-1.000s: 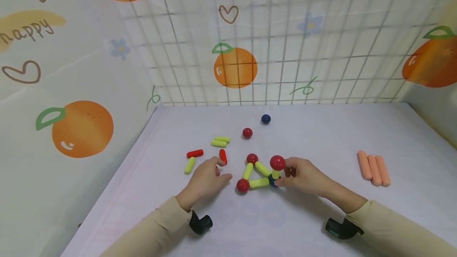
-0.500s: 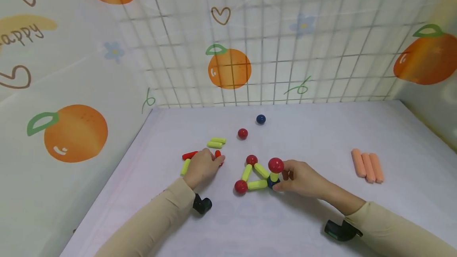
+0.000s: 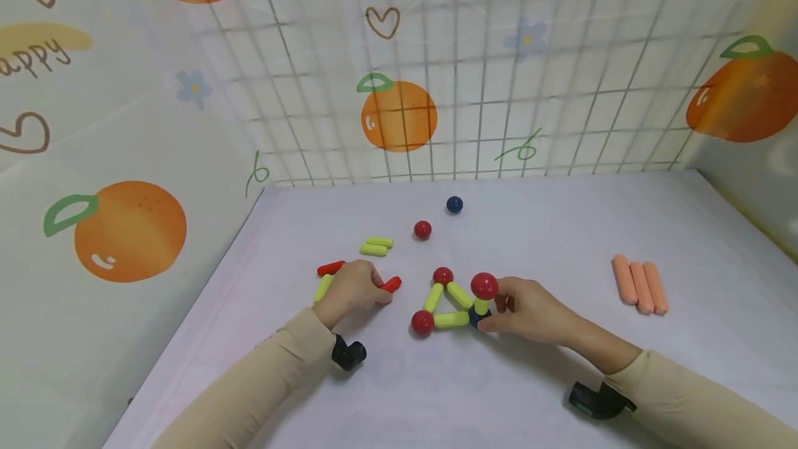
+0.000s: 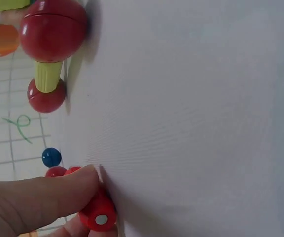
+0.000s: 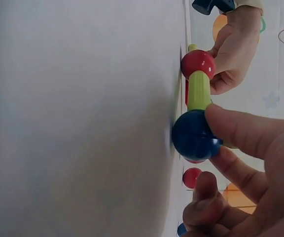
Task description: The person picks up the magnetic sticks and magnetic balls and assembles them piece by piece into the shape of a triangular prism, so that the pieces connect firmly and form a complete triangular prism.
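Note:
My left hand (image 3: pixel 352 291) pinches a red magnetic rod (image 3: pixel 391 285) between thumb and fingers; a silvery disc shows at the rod's end in the left wrist view. Right of it lies a triangle of yellow-green rods (image 3: pixel 451 319) with red balls (image 3: pixel 422 323) at two corners and a dark blue ball (image 5: pixel 196 135) at the third. My right hand (image 3: pixel 530 310) holds that blue ball between thumb and fingers. Above the blue ball stands a short yellow-green rod (image 3: pixel 482 305) topped by a red ball (image 3: pixel 484 285).
Two yellow-green rods (image 3: pixel 375 249) lie beyond my left hand. Another red rod (image 3: pixel 330 268) and yellow-green rod (image 3: pixel 323 287) are partly behind it. A loose red ball (image 3: pixel 422 230) and blue ball (image 3: pixel 454 204) sit farther back. Peach rods (image 3: pixel 641 286) lie far right.
My left hand has reached leftward to the red rod, taken hold of it and turned it, its end now pointing right. My right hand stays at the blue ball. The head view has shifted slightly.

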The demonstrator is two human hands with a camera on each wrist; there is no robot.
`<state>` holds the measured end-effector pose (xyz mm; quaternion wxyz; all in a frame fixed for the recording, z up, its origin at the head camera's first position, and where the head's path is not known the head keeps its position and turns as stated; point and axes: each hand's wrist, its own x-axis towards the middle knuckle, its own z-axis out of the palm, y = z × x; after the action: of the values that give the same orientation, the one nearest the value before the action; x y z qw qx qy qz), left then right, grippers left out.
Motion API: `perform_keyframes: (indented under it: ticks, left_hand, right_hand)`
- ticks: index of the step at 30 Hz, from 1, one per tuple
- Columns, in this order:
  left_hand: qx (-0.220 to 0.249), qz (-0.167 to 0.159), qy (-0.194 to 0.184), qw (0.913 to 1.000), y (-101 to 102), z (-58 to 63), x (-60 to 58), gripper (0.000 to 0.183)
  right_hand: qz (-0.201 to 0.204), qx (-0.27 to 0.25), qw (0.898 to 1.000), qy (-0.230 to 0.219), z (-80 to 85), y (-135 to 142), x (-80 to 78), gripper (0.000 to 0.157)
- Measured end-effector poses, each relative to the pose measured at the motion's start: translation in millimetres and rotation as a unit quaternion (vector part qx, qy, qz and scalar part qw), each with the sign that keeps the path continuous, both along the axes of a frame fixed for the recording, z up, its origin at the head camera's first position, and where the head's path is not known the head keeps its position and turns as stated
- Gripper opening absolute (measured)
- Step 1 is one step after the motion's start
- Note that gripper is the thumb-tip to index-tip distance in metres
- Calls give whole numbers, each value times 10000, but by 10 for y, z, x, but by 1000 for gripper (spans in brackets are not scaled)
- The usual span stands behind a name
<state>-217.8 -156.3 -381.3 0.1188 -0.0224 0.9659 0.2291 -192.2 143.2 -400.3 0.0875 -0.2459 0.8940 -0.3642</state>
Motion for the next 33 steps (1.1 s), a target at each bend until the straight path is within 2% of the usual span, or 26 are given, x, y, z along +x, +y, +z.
perform_keyframes:
  ticks: [4, 8, 10, 13, 16, 22, 25, 33]
  left_hand:
    - [35, -234, 105, 9997, 39, 27, 59, 18]
    - [680, -376, 411, 9961, 86, 23, 132, 18]
    - [1109, -458, 558, 9912, 105, 16, 174, 20]
    - [1775, -511, 581, 9811, 139, 10, 253, 22]
    - [2166, -709, 577, 9720, 182, 5, 340, 23]
    - [2117, -1411, 834, 9635, 241, -47, 426, 19]
    - [2078, -1475, 860, 9631, 250, -79, 428, 18]
    - [2038, -1395, 939, 9645, 259, -105, 418, 19]
  right_hand:
    - [-99, -6, 9999, -24, -1, 11, 16, 27]
    - [-200, -20, 9998, 6, -10, 29, 28, 29]
    - [-219, -30, 9997, 36, -16, 33, 28, 30]
    - [-221, -62, 9997, 48, -23, 26, 31, 30]
    - [-215, -93, 9997, 51, -27, 15, 41, 31]
    - [-206, -49, 9995, 233, 5, -14, 58, 30]
    - [-229, 78, 9991, 344, 39, -42, 67, 30]
    - [-438, 467, 9967, 504, 71, -111, 97, 29]
